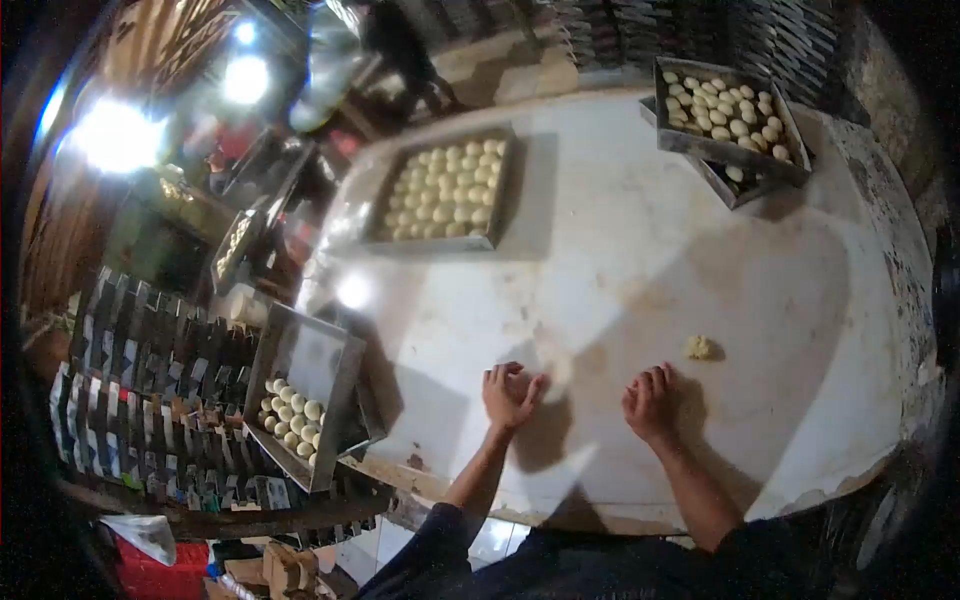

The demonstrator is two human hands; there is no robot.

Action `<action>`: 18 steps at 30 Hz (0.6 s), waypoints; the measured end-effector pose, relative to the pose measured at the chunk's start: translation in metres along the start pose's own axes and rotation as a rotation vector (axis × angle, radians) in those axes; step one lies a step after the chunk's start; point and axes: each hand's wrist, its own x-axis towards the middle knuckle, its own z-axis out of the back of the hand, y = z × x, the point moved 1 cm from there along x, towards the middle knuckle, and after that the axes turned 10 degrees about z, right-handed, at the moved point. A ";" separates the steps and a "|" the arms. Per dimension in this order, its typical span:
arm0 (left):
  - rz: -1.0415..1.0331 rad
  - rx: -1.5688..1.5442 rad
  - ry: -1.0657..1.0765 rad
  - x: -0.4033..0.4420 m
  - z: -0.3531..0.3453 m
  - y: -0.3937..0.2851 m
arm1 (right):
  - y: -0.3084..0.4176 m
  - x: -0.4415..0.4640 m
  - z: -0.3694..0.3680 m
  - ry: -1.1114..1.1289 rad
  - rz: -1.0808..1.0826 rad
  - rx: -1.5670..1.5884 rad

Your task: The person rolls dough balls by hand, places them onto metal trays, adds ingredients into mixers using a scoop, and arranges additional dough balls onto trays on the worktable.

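Note:
My left hand (510, 397) is just above or on the white tabletop (600, 300), its fingers bent and its thumb held apart. Nothing shows between thumb and fingers. To its right, my right hand (652, 402) has its fingers curled in. Whatever may lie under those fingers is hidden. A small, rough yellowish lump (700, 347), which looks like dough or filling, rests on the table just beyond my right hand, apart from it.
A metal tray (497, 235) of pale round balls lies at the far left of the table. Another ball-filled tray (735, 155) is stacked on a second at the far right. A tilted tray (330, 345), partly filled, stands at the left edge. Behind is a person (395, 45).

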 end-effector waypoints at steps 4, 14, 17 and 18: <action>-0.319 0.155 0.152 -0.073 -0.002 0.025 | 0.019 -0.046 0.006 0.038 0.148 0.021; -0.142 0.041 0.025 0.035 0.022 0.032 | -0.025 0.026 -0.005 -0.246 -0.107 -0.198; -0.057 -0.162 0.215 0.010 0.023 0.031 | -0.005 0.008 -0.015 -0.183 -0.162 -0.108; -0.223 -0.134 0.220 -0.005 0.027 0.038 | 0.008 -0.001 -0.013 -0.179 -0.159 -0.014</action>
